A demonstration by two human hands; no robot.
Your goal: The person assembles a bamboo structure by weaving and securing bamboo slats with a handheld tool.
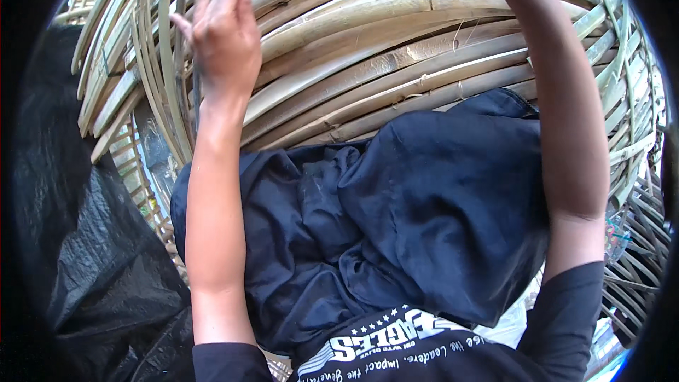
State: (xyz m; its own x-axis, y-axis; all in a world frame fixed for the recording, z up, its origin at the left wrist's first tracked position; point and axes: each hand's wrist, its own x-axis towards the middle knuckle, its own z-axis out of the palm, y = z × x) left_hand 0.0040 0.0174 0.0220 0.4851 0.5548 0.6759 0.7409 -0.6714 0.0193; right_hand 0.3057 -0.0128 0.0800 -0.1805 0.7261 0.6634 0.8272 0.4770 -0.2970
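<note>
L hand (221, 32) is raised at upper left, back of hand toward cam, fingers straight & held close together, tips lying vs the thin upright bamboo strips (164, 64) at the left edge of the woven frame. Can't tell if it actually grips a strip or just presses on them; thumb sticks out a bit to the left. L forearm runs straight down from it to the lower edge, bare, w/ a dark sleeve at the bottom.

R hand is out of view: R forearm (566, 99) rises along the right side & leaves the pic at the top edge, so can't tell what its fingers do. Its upper part lies across the thick bamboo poles.

Bamboo structure (396, 35) fills the top half: thick pale curved poles (368, 0) stacked side by side, running left to right, some w/ dark nodes & splits, thinner green-yellow slats (622, 85) woven at the right rim. It sits directly in front of the person, betw both arms, touching the L fingertips.

Below it, dark navy cloth (424, 219) bunched in folds over the person's lap/knees, betw the two arms, upper edge meeting the lowest poles. Dark shirt w/ white print (396, 354) at bottom centre. Black plastic sheet (92, 255) lies crumpled at the left, beside the L arm. More bamboo lattice (636, 262) low at the right rim
</note>
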